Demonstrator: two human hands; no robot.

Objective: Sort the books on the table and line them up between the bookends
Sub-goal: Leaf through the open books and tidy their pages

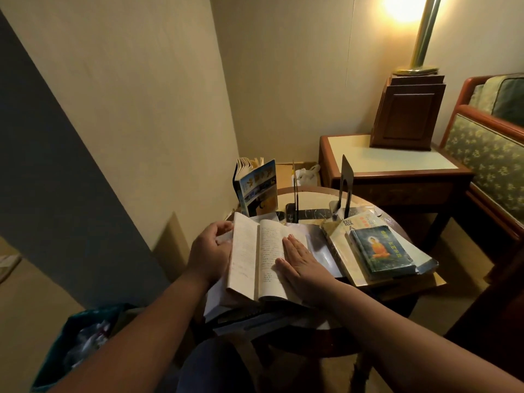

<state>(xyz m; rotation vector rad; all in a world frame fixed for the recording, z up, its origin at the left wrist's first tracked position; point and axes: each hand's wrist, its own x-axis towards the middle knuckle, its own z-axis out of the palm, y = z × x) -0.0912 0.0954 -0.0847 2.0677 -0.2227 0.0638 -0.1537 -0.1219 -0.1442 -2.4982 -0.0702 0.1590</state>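
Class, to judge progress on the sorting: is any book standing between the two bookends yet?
No: nothing stands between the left bookend and right bookend; the upright book stands outside them.

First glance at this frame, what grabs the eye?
The open book in mid-frame: the left hand grips its left pages, and the right hand lies flat on the right page. Behind it two bookends stand with no book between them. A lit lamp glows top right.

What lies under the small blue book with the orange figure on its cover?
The blue book lies on a larger pale book, whose cover shows only along its far and left sides. The rest of that cover is hidden.
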